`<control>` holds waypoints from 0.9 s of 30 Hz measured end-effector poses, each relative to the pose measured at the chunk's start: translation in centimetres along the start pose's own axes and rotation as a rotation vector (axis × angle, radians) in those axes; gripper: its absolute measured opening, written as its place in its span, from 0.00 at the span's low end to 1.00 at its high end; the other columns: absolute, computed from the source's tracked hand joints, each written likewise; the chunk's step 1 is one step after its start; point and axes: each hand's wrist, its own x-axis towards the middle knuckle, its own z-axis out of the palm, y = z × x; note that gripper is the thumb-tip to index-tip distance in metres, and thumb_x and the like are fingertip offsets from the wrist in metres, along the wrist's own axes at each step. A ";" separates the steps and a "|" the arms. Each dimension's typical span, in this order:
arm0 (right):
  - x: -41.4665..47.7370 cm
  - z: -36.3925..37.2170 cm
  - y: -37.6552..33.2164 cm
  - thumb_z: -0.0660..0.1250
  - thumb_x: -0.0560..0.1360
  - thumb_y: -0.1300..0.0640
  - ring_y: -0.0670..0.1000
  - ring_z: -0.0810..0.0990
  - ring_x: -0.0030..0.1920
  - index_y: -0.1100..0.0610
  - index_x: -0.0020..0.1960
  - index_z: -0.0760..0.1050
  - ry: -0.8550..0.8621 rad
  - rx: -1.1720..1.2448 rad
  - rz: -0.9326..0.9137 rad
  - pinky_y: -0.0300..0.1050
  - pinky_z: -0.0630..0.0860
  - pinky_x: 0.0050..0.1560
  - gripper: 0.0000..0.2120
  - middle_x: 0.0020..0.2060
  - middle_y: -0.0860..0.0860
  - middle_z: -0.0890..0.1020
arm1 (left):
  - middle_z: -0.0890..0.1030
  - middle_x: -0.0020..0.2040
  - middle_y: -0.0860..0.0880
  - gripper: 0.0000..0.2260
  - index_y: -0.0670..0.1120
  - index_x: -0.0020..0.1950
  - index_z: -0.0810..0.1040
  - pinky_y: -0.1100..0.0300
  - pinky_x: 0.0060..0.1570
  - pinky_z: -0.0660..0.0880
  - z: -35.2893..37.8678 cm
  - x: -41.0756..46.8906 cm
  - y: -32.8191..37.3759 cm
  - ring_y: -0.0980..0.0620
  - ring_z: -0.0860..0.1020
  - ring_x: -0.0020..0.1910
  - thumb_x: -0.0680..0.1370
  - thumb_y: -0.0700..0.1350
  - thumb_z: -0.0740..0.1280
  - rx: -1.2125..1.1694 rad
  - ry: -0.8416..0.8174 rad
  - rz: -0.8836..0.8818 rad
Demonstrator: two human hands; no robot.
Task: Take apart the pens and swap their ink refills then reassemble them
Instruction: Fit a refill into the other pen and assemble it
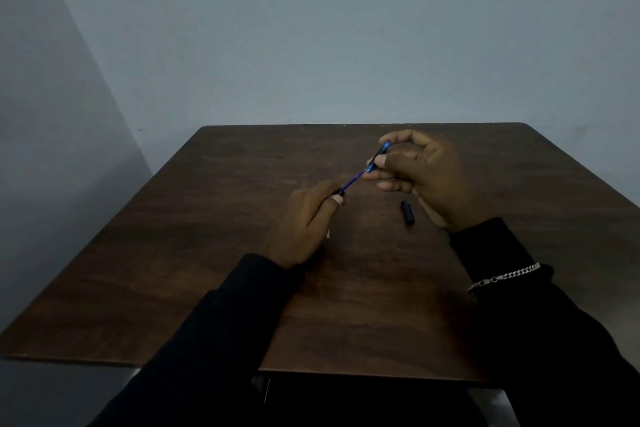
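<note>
One refill (353,180) end in left grip (308,222)

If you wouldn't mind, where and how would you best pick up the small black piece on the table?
Pinch the black piece across its middle, from above. It lies flat on the table, a short cylinder pointing roughly away from the person, so both long sides are free. The right hand is nearest.

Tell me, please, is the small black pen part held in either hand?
No, the black pen part lies on the table near the right hand.
</note>
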 end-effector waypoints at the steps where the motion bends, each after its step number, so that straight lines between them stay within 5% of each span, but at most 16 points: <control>1: 0.0 0.0 0.0 0.72 0.78 0.64 0.62 0.89 0.48 0.57 0.57 0.79 0.001 -0.001 -0.004 0.43 0.84 0.39 0.09 0.48 0.60 0.88 | 0.81 0.40 0.46 0.14 0.42 0.50 0.81 0.65 0.38 0.69 0.0 0.0 0.0 0.51 0.77 0.39 0.84 0.45 0.57 0.004 0.001 -0.003; 14: 0.2 0.0 0.2 0.73 0.77 0.63 0.62 0.89 0.48 0.57 0.56 0.78 0.002 0.039 -0.016 0.44 0.84 0.39 0.09 0.47 0.61 0.88 | 0.78 0.36 0.47 0.14 0.39 0.47 0.79 0.70 0.37 0.66 -0.4 -0.1 0.9 0.51 0.76 0.36 0.84 0.43 0.57 -0.022 -0.003 0.004; 20: 0.2 -0.1 0.2 0.72 0.76 0.62 0.63 0.89 0.48 0.57 0.55 0.79 -0.005 0.054 -0.004 0.45 0.84 0.39 0.08 0.47 0.61 0.88 | 0.74 0.35 0.57 0.11 0.46 0.46 0.78 0.70 0.38 0.66 -0.3 -0.1 1.1 0.60 0.74 0.35 0.84 0.43 0.58 -0.034 0.006 0.000; 27: 0.1 0.1 0.3 0.73 0.76 0.64 0.62 0.89 0.48 0.57 0.54 0.80 -0.037 0.009 0.020 0.46 0.85 0.41 0.08 0.47 0.61 0.88 | 0.76 0.37 0.53 0.13 0.44 0.48 0.79 0.68 0.37 0.67 -0.5 -0.1 0.9 0.56 0.74 0.36 0.85 0.43 0.57 -0.002 -0.032 -0.013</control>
